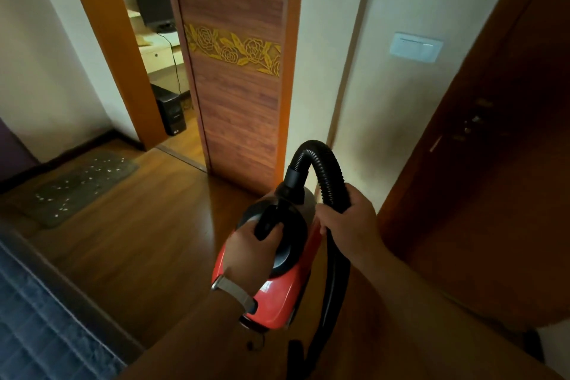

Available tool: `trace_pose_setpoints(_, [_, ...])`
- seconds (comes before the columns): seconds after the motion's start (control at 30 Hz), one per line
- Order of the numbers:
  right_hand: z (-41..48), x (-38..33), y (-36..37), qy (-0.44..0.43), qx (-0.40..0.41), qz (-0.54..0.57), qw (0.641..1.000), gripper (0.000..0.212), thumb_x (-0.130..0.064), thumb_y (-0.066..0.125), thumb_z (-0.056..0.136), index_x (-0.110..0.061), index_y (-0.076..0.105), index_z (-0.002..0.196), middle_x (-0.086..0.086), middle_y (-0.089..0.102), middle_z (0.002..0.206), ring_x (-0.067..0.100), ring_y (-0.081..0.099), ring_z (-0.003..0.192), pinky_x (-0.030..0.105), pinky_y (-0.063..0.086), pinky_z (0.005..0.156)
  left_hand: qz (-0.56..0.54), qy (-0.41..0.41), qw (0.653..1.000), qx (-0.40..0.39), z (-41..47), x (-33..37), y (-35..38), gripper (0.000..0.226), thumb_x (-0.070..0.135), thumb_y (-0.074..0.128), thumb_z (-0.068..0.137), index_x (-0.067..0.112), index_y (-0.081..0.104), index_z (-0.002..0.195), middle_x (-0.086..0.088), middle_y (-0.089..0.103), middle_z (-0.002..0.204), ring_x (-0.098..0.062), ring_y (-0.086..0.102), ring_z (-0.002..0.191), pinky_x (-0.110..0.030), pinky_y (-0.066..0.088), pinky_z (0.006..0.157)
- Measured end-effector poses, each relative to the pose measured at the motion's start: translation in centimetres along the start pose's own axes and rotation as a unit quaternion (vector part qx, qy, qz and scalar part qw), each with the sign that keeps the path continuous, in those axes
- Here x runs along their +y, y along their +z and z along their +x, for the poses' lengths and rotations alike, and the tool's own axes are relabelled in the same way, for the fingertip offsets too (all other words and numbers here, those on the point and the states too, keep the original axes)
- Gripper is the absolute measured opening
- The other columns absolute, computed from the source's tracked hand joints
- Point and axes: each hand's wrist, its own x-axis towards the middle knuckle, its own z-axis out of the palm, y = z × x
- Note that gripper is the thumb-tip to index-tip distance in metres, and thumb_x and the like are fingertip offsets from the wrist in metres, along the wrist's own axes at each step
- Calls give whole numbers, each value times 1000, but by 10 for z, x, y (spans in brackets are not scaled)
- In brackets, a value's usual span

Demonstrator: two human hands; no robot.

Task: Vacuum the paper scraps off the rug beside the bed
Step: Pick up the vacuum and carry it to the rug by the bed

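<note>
Bed (37, 318) at lower left; beyond it the grey rug (80, 191), strewn with paper scraps (94, 171), lies along the wall. Open wood floor (138, 241) separates it from the red vacuum cleaner (277, 296). The left hand (249, 253) curls round its handle (270, 224); the right hand (348, 222) grips the hose (327, 176). A brown door (493, 179) flanks the right.

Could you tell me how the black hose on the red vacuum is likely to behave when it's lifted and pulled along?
Probably floppy: the ribbed hose arches out of the vacuum and droops past the right hand gripping it. It likely swings and trails when carried. Its ribs should keep the grip from slipping.
</note>
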Motion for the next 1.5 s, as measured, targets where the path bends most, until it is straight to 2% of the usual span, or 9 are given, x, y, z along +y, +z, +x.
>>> trace_pose_setpoints(0.33, [171, -3, 95, -16, -101, 52, 993, 17, -8, 68, 79, -20, 56, 74, 3, 61, 54, 18, 60, 49, 37, 51, 55, 32, -63, 992, 107, 164, -18, -19, 33, 42, 70, 82, 23, 54, 61, 8, 56, 54, -3, 53, 51, -17, 28, 43])
trace_pose_setpoints(0.43, [232, 0, 128, -20, -148, 71, 986, 14, -8, 69, 81, -17, 58, 79, 3, 61, 56, 15, 60, 49, 31, 50, 52, 44, -90, 985, 138, 219, -24, -23, 30, 43, 70, 82, 18, 61, 68, 5, 61, 58, -5, 57, 52, -15, 35, 42])
trace_pose_setpoints(0.6, [333, -3, 185, -8, -258, 74, 963, 11, -11, 71, 81, -16, 61, 76, 3, 62, 54, 17, 60, 49, 35, 50, 54, 54, -157, 965, 204, 302, -35, -35, 30, 43, 71, 81, 17, 62, 68, 1, 62, 58, -16, 61, 54, -33, 45, 49])
trace_pose_setpoints(0.77, [414, -23, 248, -72, -335, 73, 937, 13, -6, 69, 81, -16, 61, 79, 2, 59, 52, 16, 58, 47, 28, 48, 49, 50, -201, 952, 224, 368, -36, -63, 21, 41, 67, 85, 22, 62, 77, 2, 64, 66, -8, 61, 53, -18, 41, 40])
trace_pose_setpoints(0.9, [452, -39, 307, -75, -378, 96, 918, 12, -18, 69, 73, -10, 60, 73, -2, 57, 50, 12, 56, 43, 20, 45, 46, 32, -223, 940, 255, 409, -54, -93, 22, 45, 65, 85, 23, 62, 83, 1, 67, 73, -14, 66, 59, -30, 57, 50])
trace_pose_setpoints(1.0, [485, -42, 358, -91, -406, 89, 905, 13, -16, 68, 73, -9, 58, 77, 0, 57, 50, 14, 56, 44, 25, 47, 48, 43, -236, 933, 267, 444, -75, -116, 24, 45, 64, 85, 22, 62, 80, 1, 67, 71, -15, 66, 59, -32, 57, 51])
trace_pose_setpoints(1.13, [521, -47, 438, -91, -428, 88, 895, 12, -17, 65, 70, -10, 57, 77, 7, 57, 51, 22, 56, 44, 37, 49, 51, 51, -238, 922, 301, 498, -117, -149, 23, 44, 66, 85, 22, 63, 77, 5, 65, 68, -6, 62, 56, -17, 45, 43])
trace_pose_setpoints(1.37, [589, -73, 569, -101, -445, 23, 889, 12, -17, 67, 73, -13, 57, 80, 5, 59, 56, 24, 58, 48, 44, 53, 54, 32, -273, 917, 290, 603, -186, -222, 30, 46, 67, 82, 20, 61, 70, 1, 65, 61, -15, 63, 54, -38, 56, 51])
trace_pose_setpoints(1.5, [624, -98, 627, -123, -449, -16, 885, 11, -10, 68, 81, -12, 59, 87, 7, 61, 60, 23, 61, 51, 43, 56, 59, 34, -270, 925, 266, 652, -207, -267, 27, 46, 63, 85, 22, 60, 75, 1, 66, 65, -14, 65, 54, -38, 57, 50])
